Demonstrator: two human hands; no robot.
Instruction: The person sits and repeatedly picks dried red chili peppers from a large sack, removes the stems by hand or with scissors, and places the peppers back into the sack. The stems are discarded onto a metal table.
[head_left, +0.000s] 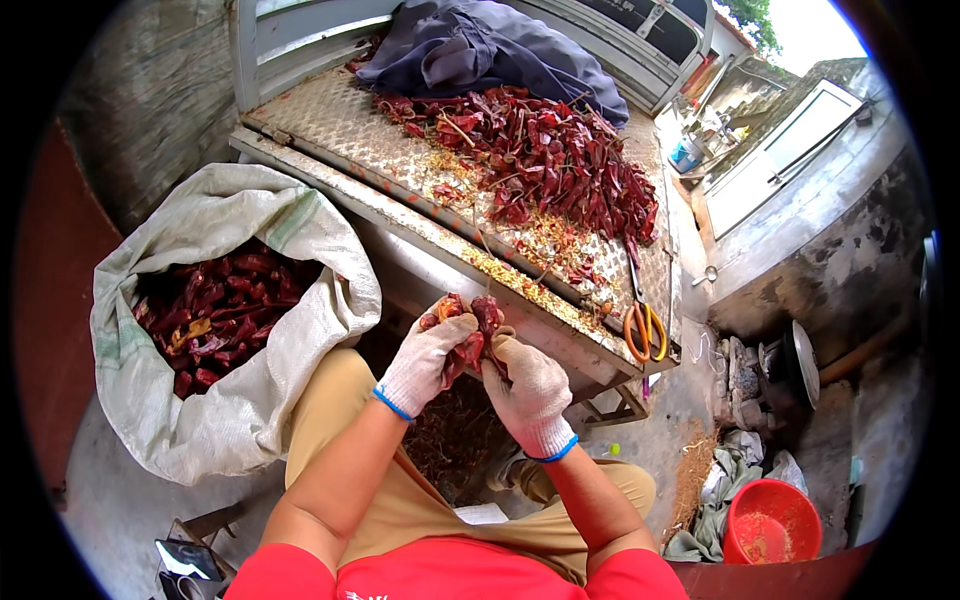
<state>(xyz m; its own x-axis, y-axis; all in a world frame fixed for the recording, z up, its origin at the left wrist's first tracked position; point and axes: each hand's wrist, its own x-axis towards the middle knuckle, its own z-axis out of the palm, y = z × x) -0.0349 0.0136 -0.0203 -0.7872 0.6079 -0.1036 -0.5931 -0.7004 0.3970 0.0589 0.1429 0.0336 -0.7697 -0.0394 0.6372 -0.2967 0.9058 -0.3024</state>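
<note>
Both of my hands wear white knit gloves with blue cuffs and meet above my lap, at the edge of a metal truck bed (322, 139). My left hand (427, 352) is closed around several dried red chili peppers (469, 349). Another dark dried chili (488, 315), its thin stem pointing up, is pinched in my right hand (531, 386). Ahead on the bed lies a large heap of dried red chilies (555, 157), with loose yellow seeds (555, 240) in front. To my left stands a white woven sack (315, 330) with its rim rolled down, holding dried chilies (225, 300).
Scissors (643, 330) with orange and yellow handles lie at the bed's right corner. A dark blue cloth (487, 49) covers the back of the heap. On the floor at right are a red plastic basin (772, 521) and crumpled sacks (720, 487). Stems and debris (457, 442) lie between my feet.
</note>
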